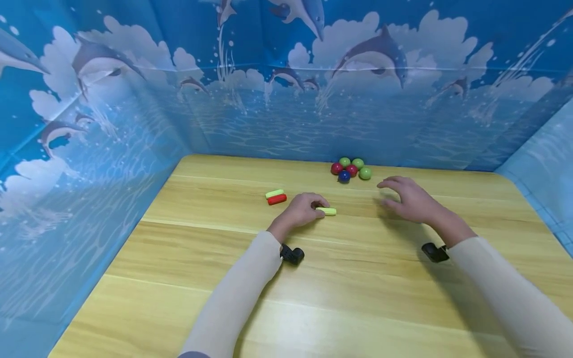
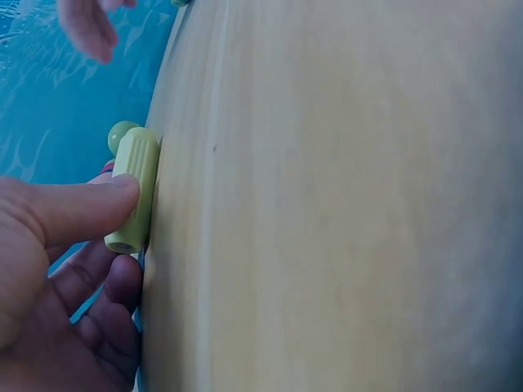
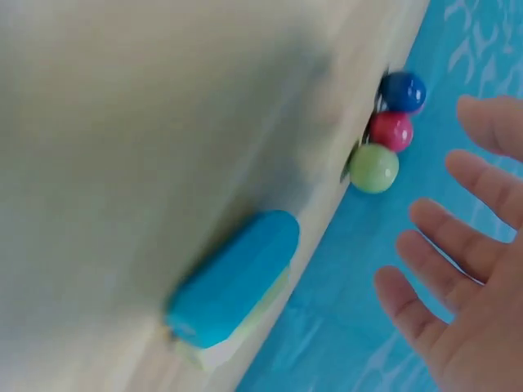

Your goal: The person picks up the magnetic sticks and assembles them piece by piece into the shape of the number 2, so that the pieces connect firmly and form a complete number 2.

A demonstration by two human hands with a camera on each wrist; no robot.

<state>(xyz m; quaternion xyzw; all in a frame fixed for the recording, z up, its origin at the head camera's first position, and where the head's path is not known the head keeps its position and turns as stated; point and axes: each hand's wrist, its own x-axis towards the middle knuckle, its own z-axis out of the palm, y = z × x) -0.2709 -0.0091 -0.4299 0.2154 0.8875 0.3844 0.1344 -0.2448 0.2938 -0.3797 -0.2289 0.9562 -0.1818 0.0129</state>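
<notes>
My left hand (image 1: 302,210) pinches a short, ribbed, yellow-green stick (image 1: 329,212) between thumb and fingers, low over the wooden table. The left wrist view shows the thumb across the ribbed side of this stick (image 2: 137,167). My right hand (image 1: 409,200) holds nothing; its fingers (image 3: 445,249) are spread and relaxed above the table. Below it, the right wrist view shows a blue stick (image 3: 237,278) beside a pale green one (image 3: 265,306); in the head view the hand mostly hides them. Left of my left hand lie a red stick (image 1: 277,199) and another yellow-green stick (image 1: 274,193), side by side.
Several glossy balls, among them a blue ball (image 1: 344,176), a red ball (image 1: 336,168) and a green ball (image 1: 365,173), cluster near the back edge of the table (image 1: 340,298). A dolphin-print curtain (image 1: 268,119) hangs behind the table and along its sides.
</notes>
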